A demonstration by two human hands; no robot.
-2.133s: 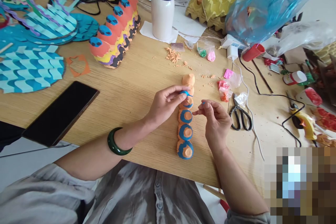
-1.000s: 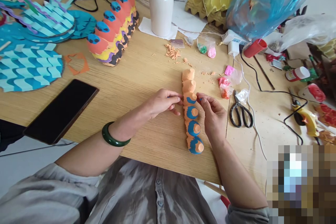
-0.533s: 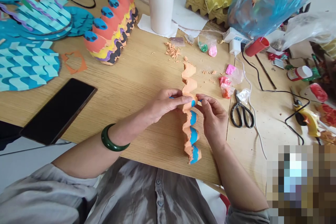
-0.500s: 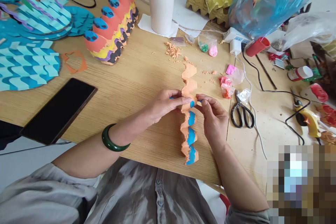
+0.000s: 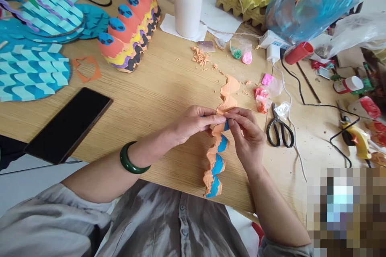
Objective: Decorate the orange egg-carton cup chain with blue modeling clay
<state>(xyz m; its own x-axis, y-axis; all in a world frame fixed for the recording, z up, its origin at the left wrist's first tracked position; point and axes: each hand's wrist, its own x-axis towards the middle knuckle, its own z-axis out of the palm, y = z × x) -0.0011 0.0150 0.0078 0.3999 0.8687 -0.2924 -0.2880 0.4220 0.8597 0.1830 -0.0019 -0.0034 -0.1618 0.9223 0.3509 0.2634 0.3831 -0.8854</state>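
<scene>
An orange egg-carton strip stretches away from the table's front edge, with blue clay patches along the right side of its nearer cups. My left hand grips the strip around its middle, thumb on top; a bit of blue shows at its fingers. From the right, my right hand has thumb and forefinger pinched at the same cup, on blue clay at its edge. The fingertips of both hands nearly meet there and partly hide the clay. The strip's far cups are bare orange.
A painted egg-carton piece and a white bottle stand behind. At left lies a phone. Black-handled scissors, clay packets, a white cable and orange scraps lie about the strip.
The strip has turned, its far end swinging right and its near end left. My right fingertips have moved in against the cup beside my left thumb. The view has shifted slightly.
</scene>
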